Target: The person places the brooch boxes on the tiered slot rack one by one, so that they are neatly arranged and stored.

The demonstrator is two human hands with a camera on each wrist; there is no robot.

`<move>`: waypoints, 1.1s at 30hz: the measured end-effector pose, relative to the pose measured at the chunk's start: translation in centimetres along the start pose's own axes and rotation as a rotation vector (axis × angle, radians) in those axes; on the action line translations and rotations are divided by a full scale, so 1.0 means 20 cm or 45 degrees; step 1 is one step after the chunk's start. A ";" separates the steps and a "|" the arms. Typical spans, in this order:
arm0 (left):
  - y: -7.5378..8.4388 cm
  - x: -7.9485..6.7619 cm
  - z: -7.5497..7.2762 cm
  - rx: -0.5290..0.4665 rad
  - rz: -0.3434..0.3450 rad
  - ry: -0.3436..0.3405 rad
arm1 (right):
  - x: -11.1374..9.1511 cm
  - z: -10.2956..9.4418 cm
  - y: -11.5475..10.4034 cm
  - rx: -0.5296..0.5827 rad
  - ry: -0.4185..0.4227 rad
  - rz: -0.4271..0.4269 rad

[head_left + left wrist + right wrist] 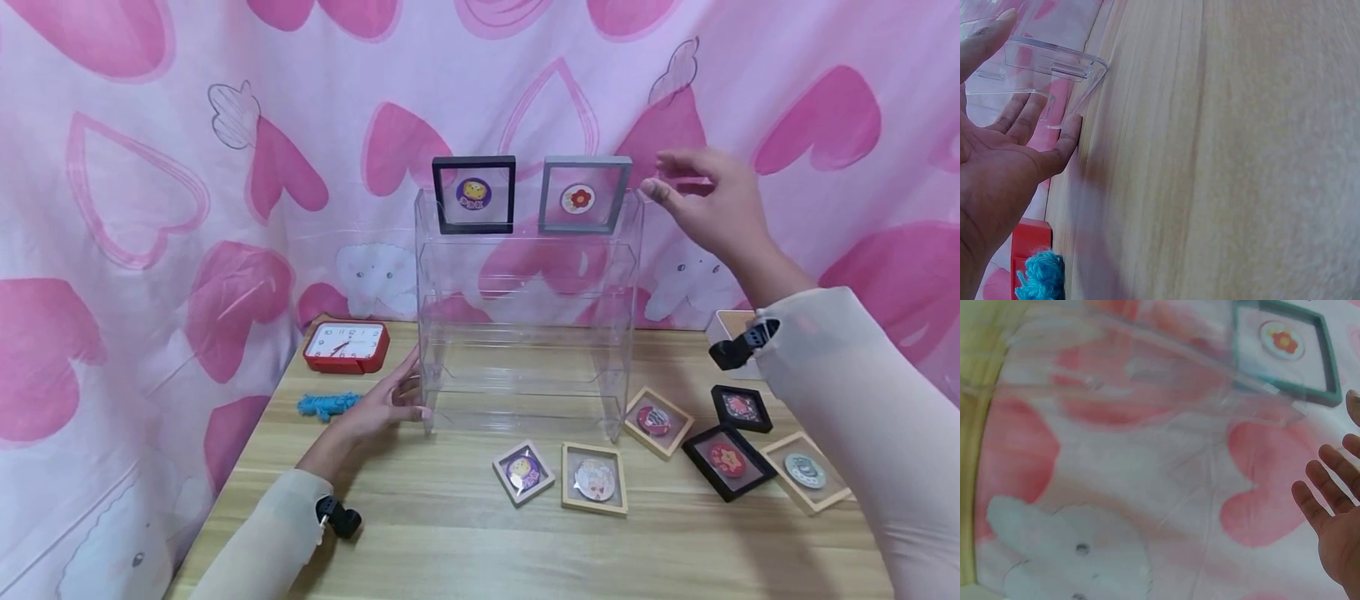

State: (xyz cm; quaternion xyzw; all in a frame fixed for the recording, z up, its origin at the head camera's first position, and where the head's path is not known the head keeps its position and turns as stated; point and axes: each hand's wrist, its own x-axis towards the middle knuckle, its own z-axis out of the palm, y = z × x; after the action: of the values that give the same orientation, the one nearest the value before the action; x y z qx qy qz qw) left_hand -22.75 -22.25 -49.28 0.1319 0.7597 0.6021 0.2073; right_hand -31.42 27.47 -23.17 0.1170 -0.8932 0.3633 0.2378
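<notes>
A clear acrylic rack [525,333] stands upright on the wooden worktop [450,533], its long axis vertical and its open tiers facing the camera, with the pink heart curtain [150,167] behind it. The left hand [386,404] rests with straight, released fingers [1029,115] against the rack's lower left side, touching the clear wall near its foot. The right hand [708,204] hovers at the rack's upper right corner, fingers loosely spread and grasping nothing, just beside a grey frame [583,195] but apart from it. Two frames stand upright on the top tier: a black frame [473,194] with a yellow badge, to the far side of the grey one from the right hand, and the grey frame with a red flower badge. Six more frames lie flat on the worktop below the right hand, in front of and to the right of the rack: four pale wooden frames [594,477] and two black ones [727,461]. Beyond the left hand, one red clock [347,347] sits at the worktop's back edge, and one blue yarn bundle [327,405] lies just beside that hand's wrist side.
</notes>
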 end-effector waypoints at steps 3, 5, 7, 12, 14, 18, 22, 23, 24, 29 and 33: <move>0.00 0.00 0.00 0.016 0.013 0.005 | -0.05 -0.02 0.07 -0.022 -0.017 0.010; 0.00 -0.01 0.00 0.025 0.024 0.000 | -0.09 -0.03 0.12 -0.031 -0.025 0.004; -0.01 -0.01 0.00 0.016 0.030 -0.014 | -0.13 -0.03 0.17 -0.041 -0.039 0.001; -0.01 -0.01 0.01 -0.009 0.034 -0.022 | -0.22 -0.02 0.28 -0.068 -0.102 0.021; -0.01 -0.01 0.01 -0.021 0.030 -0.016 | -0.25 -0.01 0.33 -0.071 -0.132 0.015; 0.00 0.00 0.00 -0.011 0.031 -0.020 | -0.33 0.01 0.43 -0.076 -0.195 -0.007; 0.00 0.01 0.00 -0.010 0.012 -0.010 | -0.41 0.04 0.52 -0.166 -0.344 -0.002; 0.00 0.01 0.00 -0.008 0.006 -0.007 | -0.43 0.06 0.55 -0.184 -0.373 -0.017; 0.00 0.01 0.00 -0.011 0.005 -0.005 | -0.45 0.07 0.58 -0.197 -0.405 -0.029; 0.00 0.01 0.01 -0.014 0.005 -0.005 | -0.56 0.14 0.69 -0.203 -0.535 -0.100; 0.00 0.00 0.01 -0.009 -0.003 0.002 | -0.64 0.20 0.75 -0.171 -0.664 -0.079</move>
State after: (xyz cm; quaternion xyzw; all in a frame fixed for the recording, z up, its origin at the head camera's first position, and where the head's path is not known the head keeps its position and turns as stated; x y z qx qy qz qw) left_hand -22.77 -22.14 -49.36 0.1299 0.7579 0.6045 0.2080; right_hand -27.59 35.68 -41.12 0.2179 -0.9423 0.2534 0.0181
